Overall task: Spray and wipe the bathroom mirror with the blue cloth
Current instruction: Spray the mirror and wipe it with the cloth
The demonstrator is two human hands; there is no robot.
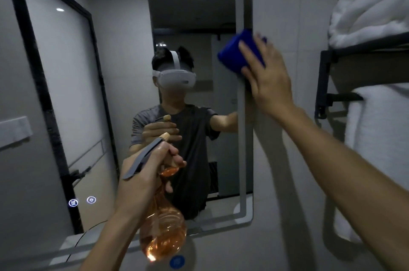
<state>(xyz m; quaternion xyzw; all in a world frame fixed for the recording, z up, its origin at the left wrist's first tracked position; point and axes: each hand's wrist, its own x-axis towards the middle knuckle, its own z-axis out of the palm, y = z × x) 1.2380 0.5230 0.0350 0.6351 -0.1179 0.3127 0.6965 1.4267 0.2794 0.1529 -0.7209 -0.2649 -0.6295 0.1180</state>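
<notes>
Mirror [132, 93]: right edge under wipe, spray bottle held in front of the glass.

Blue cloth [234, 53] lies flat against the mirror's right edge strip, upper half, pressed there by the right hand [269, 80]; its fingers [249, 52] are straight and slightly spread over the cloth. Left hand [143, 173] grips the neck of the orange spray bottle [163, 231], fingers curled round the grey trigger head, nozzle toward the glass. Bottle hangs low, before the mirror's bottom edge. White towels [371, 11] sit on a black rack [325, 84] at far right, apart from the mirror.
</notes>
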